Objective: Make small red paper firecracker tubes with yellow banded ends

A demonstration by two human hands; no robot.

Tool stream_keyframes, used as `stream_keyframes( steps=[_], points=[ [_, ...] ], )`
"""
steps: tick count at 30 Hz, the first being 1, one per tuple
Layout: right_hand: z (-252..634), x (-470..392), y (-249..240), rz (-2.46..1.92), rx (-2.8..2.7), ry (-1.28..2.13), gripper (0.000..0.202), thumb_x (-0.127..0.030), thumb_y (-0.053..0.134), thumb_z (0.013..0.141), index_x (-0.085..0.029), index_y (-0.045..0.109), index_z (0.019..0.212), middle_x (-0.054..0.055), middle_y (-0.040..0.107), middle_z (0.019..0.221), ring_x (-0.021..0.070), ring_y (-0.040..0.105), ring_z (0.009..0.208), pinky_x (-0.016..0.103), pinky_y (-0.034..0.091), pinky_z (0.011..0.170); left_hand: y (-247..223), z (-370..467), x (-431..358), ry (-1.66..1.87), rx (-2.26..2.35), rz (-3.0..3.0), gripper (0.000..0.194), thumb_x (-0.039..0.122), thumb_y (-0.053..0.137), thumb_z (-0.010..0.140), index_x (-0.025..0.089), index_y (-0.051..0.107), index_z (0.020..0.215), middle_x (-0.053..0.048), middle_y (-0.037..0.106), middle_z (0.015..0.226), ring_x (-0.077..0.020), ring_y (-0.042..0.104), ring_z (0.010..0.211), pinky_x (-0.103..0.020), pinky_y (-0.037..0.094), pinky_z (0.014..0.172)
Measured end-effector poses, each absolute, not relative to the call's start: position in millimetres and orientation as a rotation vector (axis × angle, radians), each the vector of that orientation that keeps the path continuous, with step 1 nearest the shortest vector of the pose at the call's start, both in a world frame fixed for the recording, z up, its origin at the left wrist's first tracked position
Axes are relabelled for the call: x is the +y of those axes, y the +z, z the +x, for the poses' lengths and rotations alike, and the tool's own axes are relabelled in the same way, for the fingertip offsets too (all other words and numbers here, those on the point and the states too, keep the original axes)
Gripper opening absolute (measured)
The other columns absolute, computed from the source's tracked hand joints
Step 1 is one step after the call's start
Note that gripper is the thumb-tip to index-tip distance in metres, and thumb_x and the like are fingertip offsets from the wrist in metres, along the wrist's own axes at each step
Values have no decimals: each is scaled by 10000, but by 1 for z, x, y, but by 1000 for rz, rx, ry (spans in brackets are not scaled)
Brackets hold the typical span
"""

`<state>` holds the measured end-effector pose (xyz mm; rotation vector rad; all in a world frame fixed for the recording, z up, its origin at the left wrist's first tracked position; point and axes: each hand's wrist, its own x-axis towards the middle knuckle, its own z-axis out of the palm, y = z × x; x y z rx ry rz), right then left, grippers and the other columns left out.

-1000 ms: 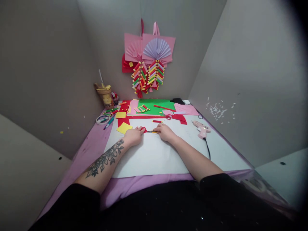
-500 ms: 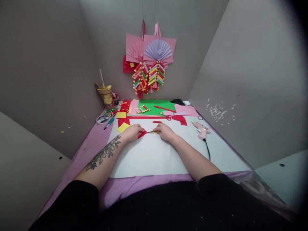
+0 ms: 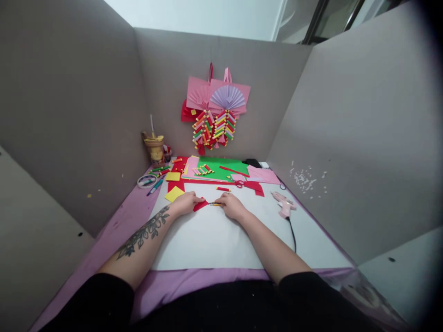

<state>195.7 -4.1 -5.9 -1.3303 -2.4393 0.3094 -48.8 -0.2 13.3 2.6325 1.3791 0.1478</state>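
My left hand [image 3: 188, 203] pinches a small red paper piece [image 3: 200, 204] just above the white sheet [image 3: 214, 244]. Facing it from the right, my right hand [image 3: 231, 204] is closed on small scissors with yellow handles [image 3: 217, 204]. The blades point left and meet the red paper's right tip. Whether they are spread is too small to tell. A red roll with yellow ends [image 3: 223, 189] lies just beyond my right hand. Beside my left hand is a yellow paper square [image 3: 174, 194].
A pink glue gun [image 3: 284, 204] with a black cord lies at the right. Green sheets [image 3: 221, 168], red scissors [image 3: 238, 183] and paper scraps are at the back. Tape [image 3: 147, 181] and pens lie left. Paper fan decorations [image 3: 227, 97] hang on the back panel.
The view has tilted up, so the table and hands sit lower in the picture. My left hand's red paper shows more of its surface; both hands keep their holds.
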Motion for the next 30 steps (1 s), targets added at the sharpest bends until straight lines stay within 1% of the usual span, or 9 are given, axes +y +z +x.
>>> stream_keyframes(
  steps=[6,12,16,23,30],
  points=[
    [198,-6,-6,-1334,-2424,339,386,-59,475,792,-242,686,1058,67,600,952,184,524,933,281,396,856,15,-48,-1,145,1431,2594,412,395,291,921,340,576,1213,-54,568,870,-161,545,751,-231,353,638],
    [196,-9,-4,-1351,-2441,314,351,-93,484,818,-239,681,1068,74,597,955,187,528,930,286,396,860,17,-47,0,110,1445,2583,389,325,353,892,333,583,1205,-53,602,935,-166,559,782,-219,371,657],
    [191,-12,-2,-1342,-2458,296,336,-124,489,835,-242,669,1093,73,591,946,181,532,910,281,399,855,15,-49,3,118,1442,2571,382,336,362,889,326,593,1193,-50,616,941,-165,567,776,-219,388,671],
    [190,-15,-1,-1333,-2473,287,356,-106,493,818,-239,670,1096,69,591,940,177,538,892,263,403,839,15,-48,4,149,1433,2556,364,358,390,881,315,620,1160,-60,626,946,-174,581,804,-223,398,679],
    [181,-21,3,-1275,-2472,315,385,-72,484,792,-234,678,1082,62,598,919,174,532,890,251,403,824,17,-47,2,134,1451,2551,386,400,358,892,309,625,1155,-50,633,944,-158,565,750,-224,383,661]
  ],
)
